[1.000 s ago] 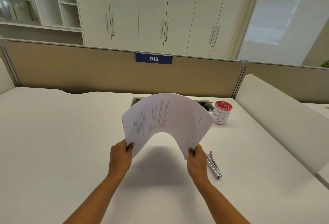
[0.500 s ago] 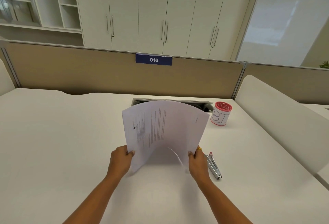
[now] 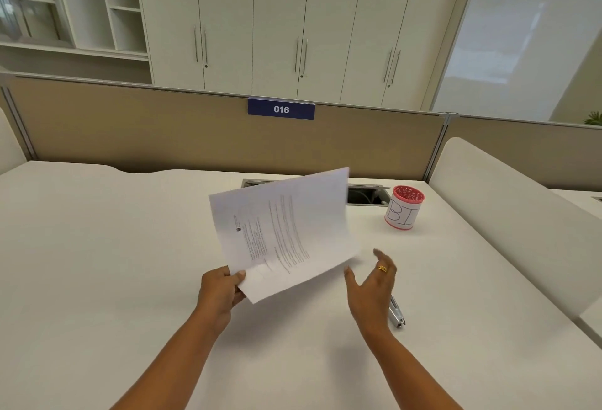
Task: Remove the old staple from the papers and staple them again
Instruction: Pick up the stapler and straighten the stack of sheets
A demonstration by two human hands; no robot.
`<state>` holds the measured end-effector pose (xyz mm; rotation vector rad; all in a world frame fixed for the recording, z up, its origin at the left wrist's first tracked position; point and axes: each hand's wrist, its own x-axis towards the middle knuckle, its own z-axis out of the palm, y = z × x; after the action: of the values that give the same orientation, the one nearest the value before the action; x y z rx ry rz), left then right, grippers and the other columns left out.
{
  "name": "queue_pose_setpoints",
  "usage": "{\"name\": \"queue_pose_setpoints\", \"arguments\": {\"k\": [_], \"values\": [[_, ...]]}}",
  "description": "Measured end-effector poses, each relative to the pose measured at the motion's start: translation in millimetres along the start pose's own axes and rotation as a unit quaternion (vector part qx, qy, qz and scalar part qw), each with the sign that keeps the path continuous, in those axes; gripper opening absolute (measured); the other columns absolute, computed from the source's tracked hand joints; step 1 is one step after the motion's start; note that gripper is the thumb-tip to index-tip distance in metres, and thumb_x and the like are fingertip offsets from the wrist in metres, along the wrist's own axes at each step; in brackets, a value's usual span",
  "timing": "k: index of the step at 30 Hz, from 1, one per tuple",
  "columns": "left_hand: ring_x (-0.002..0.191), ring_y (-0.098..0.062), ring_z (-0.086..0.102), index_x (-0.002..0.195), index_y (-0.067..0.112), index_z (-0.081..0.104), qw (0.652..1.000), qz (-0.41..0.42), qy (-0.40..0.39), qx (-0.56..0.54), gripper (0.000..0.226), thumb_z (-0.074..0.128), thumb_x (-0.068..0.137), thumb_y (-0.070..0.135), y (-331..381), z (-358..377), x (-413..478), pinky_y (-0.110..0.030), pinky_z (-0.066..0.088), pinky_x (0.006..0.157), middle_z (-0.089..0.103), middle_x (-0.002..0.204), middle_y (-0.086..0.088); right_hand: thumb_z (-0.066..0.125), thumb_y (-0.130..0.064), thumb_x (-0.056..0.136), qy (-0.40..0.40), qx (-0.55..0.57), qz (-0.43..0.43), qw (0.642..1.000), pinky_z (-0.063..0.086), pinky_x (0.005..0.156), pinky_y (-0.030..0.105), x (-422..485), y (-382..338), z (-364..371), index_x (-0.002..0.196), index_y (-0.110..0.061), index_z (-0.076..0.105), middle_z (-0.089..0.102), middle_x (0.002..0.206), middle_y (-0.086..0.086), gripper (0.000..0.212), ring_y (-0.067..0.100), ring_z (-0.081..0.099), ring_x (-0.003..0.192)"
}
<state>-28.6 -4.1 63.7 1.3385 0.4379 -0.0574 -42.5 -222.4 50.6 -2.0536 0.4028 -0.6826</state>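
I hold the papers (image 3: 286,233) in my left hand (image 3: 219,292) alone, pinching their near left corner between my thumb on top and my fingers curled underneath. The sheets are lifted off the white desk (image 3: 97,263) and tilt up and away from me, their far right corner the highest point, and the printed lines of the top page run slantwise across it. The print is too small for me to read. I cannot make out a staple anywhere on the sheets.

My right hand (image 3: 371,285) holds nothing. It is spread open, palm turned towards the papers, thumb pointing at their near right edge and fingers raised, with a gold ring (image 3: 382,268) on one finger. It hangs just beside the right edge of the sheets; the edge and my fingertips are blurred, so I cannot tell whether they touch.

Behind my right wrist a silver stapler (image 3: 396,313) lies flat on the desk, mostly hidden by my hand, only its near end showing. Farther back and to the right stands a small round cup (image 3: 403,208), white with a red rim and base and large hand-drawn letters on its side. Just left of the cup a cable slot (image 3: 366,194) opens in the desk, partly covered by the raised papers. Along the far side of the desk runs a tan partition (image 3: 163,129) with a blue plate (image 3: 280,109) reading 016.
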Motion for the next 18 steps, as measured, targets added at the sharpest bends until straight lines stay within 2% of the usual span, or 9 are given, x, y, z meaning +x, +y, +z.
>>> {"name": "queue_pose_setpoints", "arguments": {"k": [2,3,5,7,10,12,14,18], "values": [[0.098,-0.032,0.057,0.105,-0.01,0.059,1.0,-0.001,0.011,-0.026,0.019,0.047,0.09,-0.008,-3,3,-1,-0.039,0.049,0.083,0.058,0.124,-0.024,0.063,-0.025,0.086,-0.085,0.055,0.102,0.99,0.04,0.098,0.036,-5,-5,4,0.13,-0.006,0.039,0.049,0.125,0.011,0.054,0.025,0.05,0.112],[0.1,-0.032,0.057,0.114,-0.012,0.056,0.999,0.0,0.017,-0.035,0.026,0.047,0.09,-0.008,-4,6,-2,-0.039,0.048,0.085,0.057,0.126,-0.024,0.062,-0.031,0.086,-0.139,0.091,0.17,0.971,0.045,0.093,0.037,-9,-10,6,0.129,-0.006,0.039,0.053,0.117,0.01,0.055,0.024,0.054,0.104],[0.1,-0.032,0.057,0.12,-0.011,0.053,0.998,0.0,0.023,-0.056,0.031,0.047,0.09,-0.009,-8,11,-5,-0.04,0.047,0.088,0.057,0.127,-0.023,0.058,-0.04,0.087,-0.236,0.17,0.28,0.915,0.053,0.076,0.034,-17,-21,11,0.132,-0.005,0.037,0.056,0.112,0.011,0.06,0.024,0.059,0.096],[0.098,-0.03,0.056,0.12,-0.011,0.053,0.997,-0.004,0.022,-0.077,0.03,0.046,0.09,-0.009,-12,16,-9,-0.04,0.046,0.088,0.057,0.127,-0.023,0.056,-0.04,0.089,-0.284,0.234,0.325,0.871,0.054,0.067,0.027,-21,-29,16,0.13,-0.003,0.041,0.056,0.116,0.013,0.057,0.025,0.061,0.098],[0.098,-0.03,0.057,0.122,-0.009,0.053,0.996,-0.012,0.013,-0.093,0.031,0.046,0.091,-0.007,-22,21,-17,-0.039,0.046,0.087,0.058,0.126,-0.021,0.058,-0.03,0.09,-0.279,0.314,0.336,0.843,0.055,0.07,0.027,-21,-39,21,0.117,-0.004,0.052,0.062,0.112,0.013,0.038,0.025,0.063,0.097],[0.099,-0.03,0.058,0.123,-0.007,0.053,0.995,-0.016,0.004,-0.099,0.032,0.047,0.092,-0.006,-29,23,-22,-0.039,0.047,0.085,0.06,0.124,-0.019,0.054,-0.015,0.092,-0.253,0.355,0.326,0.839,0.055,0.072,0.027,-19,-41,25,0.119,-0.002,0.053,0.064,0.112,0.012,0.029,0.024,0.064,0.096],[0.1,-0.03,0.059,0.123,-0.004,0.054,0.994,-0.017,-0.005,-0.104,0.032,0.047,0.092,-0.005,-32,23,-26,-0.039,0.048,0.084,0.061,0.121,-0.017,0.048,0.0,0.092,-0.223,0.35,0.312,0.855,0.056,0.076,0.03,-18,-41,28,0.125,-0.004,0.048,0.063,0.116,0.011,0.033,0.026,0.063,0.102],[0.092,-0.027,0.062,0.114,0.004,0.057,0.995,-0.003,-0.003,-0.102,0.028,0.049,0.089,-0.007,-23,17,-24,-0.038,0.05,0.08,0.063,0.113,-0.016,0.043,0.01,0.09,-0.212,0.296,0.278,0.889,0.053,0.08,0.034,-18,-42,24,0.121,-0.012,0.047,0.061,0.107,0.005,0.038,0.026,0.061,0.099]]}}
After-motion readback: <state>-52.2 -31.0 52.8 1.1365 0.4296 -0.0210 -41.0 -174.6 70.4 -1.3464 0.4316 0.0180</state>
